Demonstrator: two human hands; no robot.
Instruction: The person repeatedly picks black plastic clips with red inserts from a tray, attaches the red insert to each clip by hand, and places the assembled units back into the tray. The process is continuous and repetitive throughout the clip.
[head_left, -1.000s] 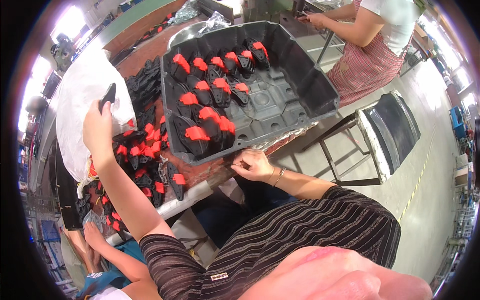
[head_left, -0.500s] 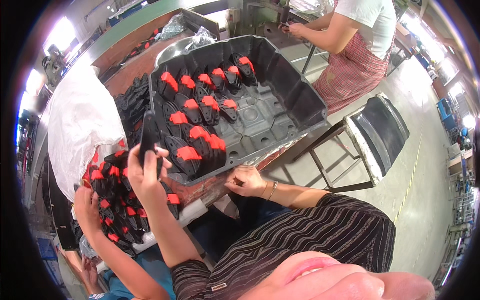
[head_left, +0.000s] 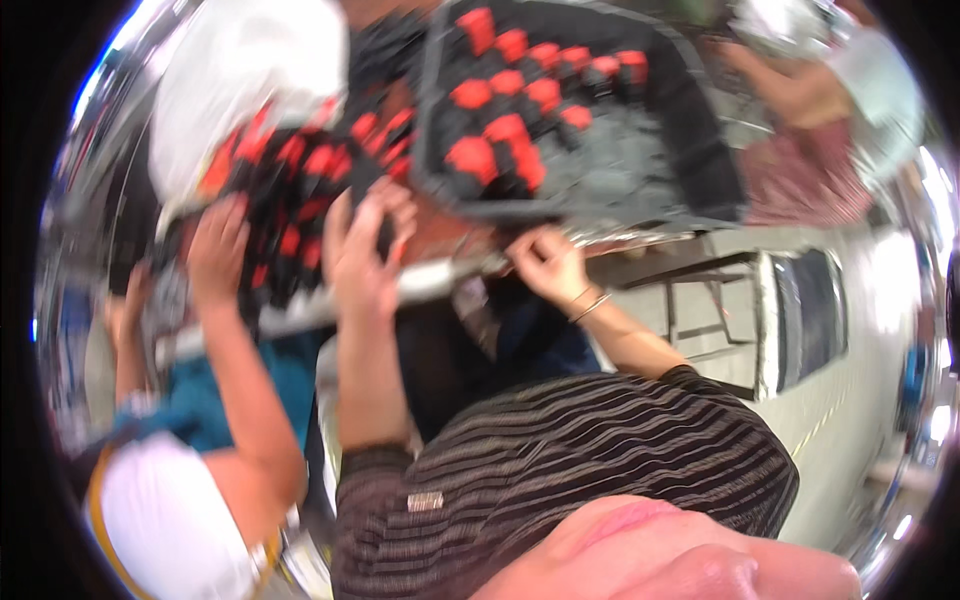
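My left hand (head_left: 365,265) is closed around a flat black plastic part (head_left: 385,232), which it holds upright; the picture is smeared by motion. It stands at the right side of a heap of black parts with red pieces (head_left: 290,180). My right hand (head_left: 552,265) has its fingers curled together at the near edge of the table, just below a big black tray (head_left: 640,185). Whether anything is in those fingers is hidden. In the tray, black parts with red pieces (head_left: 505,150) stand in rows toward its left side.
At my left a co-worker's hand (head_left: 217,250) reaches to the heap. Behind the heap bulges a white sack (head_left: 240,75). Another person in a checked apron (head_left: 805,180) is at the far right. A stool with a black seat (head_left: 808,315) stands to my right.
My view has turned left, so the tray sits farther right and up. My left hand has gone from beside the tray's near left corner to the heap, with the black plastic part still held.
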